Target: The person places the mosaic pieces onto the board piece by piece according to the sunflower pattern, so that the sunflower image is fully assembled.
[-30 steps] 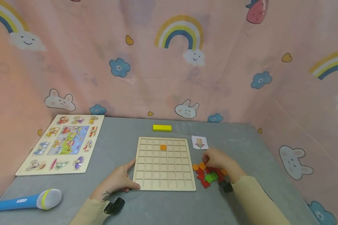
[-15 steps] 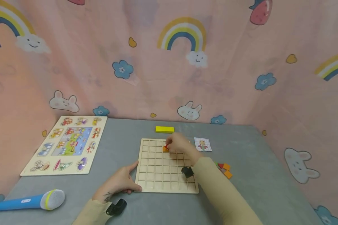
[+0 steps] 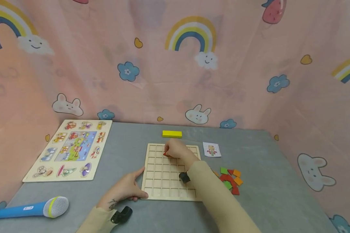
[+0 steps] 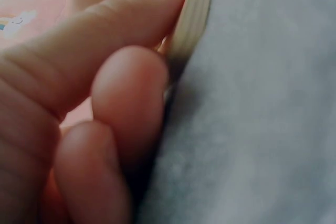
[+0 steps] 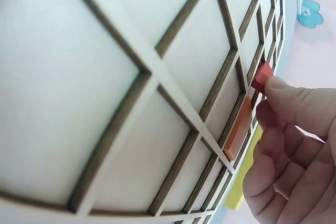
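Observation:
My right hand [image 3: 176,149] is over the upper part of a wooden grid board [image 3: 160,183], pinching a small red block [image 5: 261,78] between thumb and fingers. In the right wrist view the red block is at the grid's dividers, close to an orange block [image 5: 239,129] lying in the grid; whether it is seated in a cell I cannot tell. My left hand [image 3: 123,187] rests at the board's lower left corner. Its thumb touches the board's edge in the left wrist view, its index finger extends along the left side, and other fingers are bent near the table.
Red, green and orange pieces [image 3: 224,170] lie in a loose pile right of the board, partly behind my right sleeve. A small pattern card [image 3: 212,149] and a yellow block [image 3: 172,134] sit beyond it. At left are a picture puzzle [image 3: 68,150] and a blue microphone [image 3: 32,208].
My right hand has come from the pile to the board's upper part with a red block, then shifted slightly left past the orange block. My left hand has stayed at the board's corner.

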The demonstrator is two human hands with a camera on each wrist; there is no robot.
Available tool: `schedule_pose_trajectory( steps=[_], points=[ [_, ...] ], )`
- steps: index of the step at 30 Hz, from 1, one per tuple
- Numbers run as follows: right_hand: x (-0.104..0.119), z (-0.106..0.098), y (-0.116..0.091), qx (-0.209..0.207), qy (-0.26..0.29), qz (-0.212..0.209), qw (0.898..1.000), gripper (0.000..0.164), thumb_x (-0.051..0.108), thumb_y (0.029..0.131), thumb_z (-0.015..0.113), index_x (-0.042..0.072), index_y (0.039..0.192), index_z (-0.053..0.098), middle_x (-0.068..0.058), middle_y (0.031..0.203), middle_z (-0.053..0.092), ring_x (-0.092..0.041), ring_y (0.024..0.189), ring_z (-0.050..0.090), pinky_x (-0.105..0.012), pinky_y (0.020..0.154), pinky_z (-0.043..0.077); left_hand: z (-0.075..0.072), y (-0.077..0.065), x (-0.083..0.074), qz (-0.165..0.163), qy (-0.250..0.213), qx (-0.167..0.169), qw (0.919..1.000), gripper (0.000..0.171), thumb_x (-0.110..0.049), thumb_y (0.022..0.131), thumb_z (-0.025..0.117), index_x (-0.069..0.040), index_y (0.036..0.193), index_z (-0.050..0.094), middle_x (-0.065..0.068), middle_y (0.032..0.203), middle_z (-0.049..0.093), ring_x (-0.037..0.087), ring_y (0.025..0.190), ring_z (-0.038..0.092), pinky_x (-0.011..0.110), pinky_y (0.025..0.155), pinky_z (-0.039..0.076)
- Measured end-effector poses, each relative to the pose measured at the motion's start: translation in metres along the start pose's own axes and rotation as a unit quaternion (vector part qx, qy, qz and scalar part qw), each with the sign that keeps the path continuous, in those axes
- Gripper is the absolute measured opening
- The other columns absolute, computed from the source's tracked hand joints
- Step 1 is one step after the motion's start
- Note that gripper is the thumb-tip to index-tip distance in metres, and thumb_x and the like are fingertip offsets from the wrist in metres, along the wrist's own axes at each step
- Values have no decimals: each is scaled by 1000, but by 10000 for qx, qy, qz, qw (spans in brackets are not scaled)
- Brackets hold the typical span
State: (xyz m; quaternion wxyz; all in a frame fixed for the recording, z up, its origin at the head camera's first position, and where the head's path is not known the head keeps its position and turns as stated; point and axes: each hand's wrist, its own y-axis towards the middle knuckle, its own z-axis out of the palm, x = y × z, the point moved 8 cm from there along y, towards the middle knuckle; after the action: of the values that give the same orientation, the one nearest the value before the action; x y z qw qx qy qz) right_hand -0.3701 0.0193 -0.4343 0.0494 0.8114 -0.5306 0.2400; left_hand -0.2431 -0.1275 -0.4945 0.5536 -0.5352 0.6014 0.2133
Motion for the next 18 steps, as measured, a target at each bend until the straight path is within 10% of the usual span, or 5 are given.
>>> schedule_pose_trajectory(
  steps=[18],
  points=[
    [-3, -16, -11, -142, -5, 93, 9999, 18, 7, 88, 59, 6, 104, 69, -7, 101, 65, -19, 87, 57, -33, 75, 48, 1, -2, -3, -99, 52, 53, 9999, 116, -12, 61, 85, -13, 150, 12, -1, 43, 51, 9, 34, 43, 23, 36, 35]
  ],
)
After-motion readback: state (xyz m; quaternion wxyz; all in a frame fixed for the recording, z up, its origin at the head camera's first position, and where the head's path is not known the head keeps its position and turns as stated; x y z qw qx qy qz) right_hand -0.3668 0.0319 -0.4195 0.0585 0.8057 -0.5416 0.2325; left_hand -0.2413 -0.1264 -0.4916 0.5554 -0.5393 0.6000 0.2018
